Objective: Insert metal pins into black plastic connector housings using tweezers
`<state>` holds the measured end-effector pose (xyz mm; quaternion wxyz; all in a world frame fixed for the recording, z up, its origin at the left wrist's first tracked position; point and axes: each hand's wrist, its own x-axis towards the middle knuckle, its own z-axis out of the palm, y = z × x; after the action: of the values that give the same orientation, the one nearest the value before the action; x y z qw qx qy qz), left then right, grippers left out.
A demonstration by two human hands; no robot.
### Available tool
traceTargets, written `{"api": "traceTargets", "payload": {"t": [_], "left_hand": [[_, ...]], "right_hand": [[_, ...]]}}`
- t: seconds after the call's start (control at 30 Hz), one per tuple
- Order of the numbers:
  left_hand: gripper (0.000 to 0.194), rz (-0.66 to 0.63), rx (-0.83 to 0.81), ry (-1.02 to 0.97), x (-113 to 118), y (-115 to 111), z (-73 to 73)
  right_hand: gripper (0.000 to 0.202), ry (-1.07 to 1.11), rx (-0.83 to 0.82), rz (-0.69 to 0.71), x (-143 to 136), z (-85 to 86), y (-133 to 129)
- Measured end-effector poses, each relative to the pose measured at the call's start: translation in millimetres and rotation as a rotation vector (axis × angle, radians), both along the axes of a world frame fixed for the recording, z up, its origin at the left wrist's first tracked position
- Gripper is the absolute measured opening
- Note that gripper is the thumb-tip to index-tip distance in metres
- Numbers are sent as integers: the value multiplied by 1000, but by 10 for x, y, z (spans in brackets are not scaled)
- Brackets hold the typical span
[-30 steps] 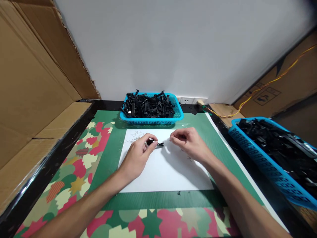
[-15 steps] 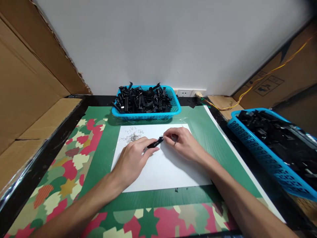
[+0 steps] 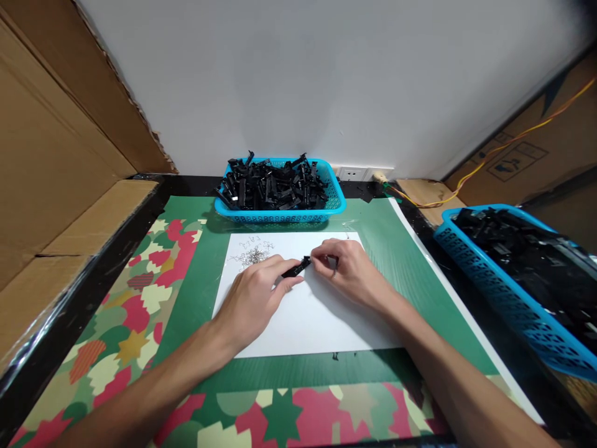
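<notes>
My left hand (image 3: 256, 289) pinches a small, narrow black plastic part (image 3: 296, 269) between thumb and fingers, above a white sheet of paper (image 3: 298, 330). At the part's upper right end, my right hand (image 3: 347, 267) has thumb and forefinger closed together. Whatever those fingertips grip is too small to make out. A tiny glint shows below the right fingers. On the sheet's upper left lies a pile of tiny thin metal wire pieces (image 3: 254, 255), like small springs or clips, with several strewn around it.
A blue basket (image 3: 280, 216) heaped with similar black parts stands at the back by the wall. Another blue basket (image 3: 504, 298) with black parts is at the right. Cardboard (image 3: 60, 124) borders the left. Yellow wires (image 3: 466, 180) run from a wall socket (image 3: 352, 174).
The whole view has shifted slightly. Both hands keep nearly the same pose at the black part, with the right fingertips still at its end.
</notes>
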<state>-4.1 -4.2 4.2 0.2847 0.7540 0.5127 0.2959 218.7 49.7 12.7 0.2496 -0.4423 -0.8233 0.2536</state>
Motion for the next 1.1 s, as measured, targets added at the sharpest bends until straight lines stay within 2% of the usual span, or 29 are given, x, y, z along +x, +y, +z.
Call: {"api": "traceTargets", "payload": {"t": [0.27,0.87,1.1], "left_hand": [[29,-1,1,-3,-12,19,-11],[29,-15,-11,0,-22,40,-1],[28,-10,-1,-4,-22,34,-7]], "right_hand": [[32,-43,93,51,-35,-13,-1],[30,-85,176,86,-51,-135,-22],[30,-160,173,97,-17,-58,-31]]}}
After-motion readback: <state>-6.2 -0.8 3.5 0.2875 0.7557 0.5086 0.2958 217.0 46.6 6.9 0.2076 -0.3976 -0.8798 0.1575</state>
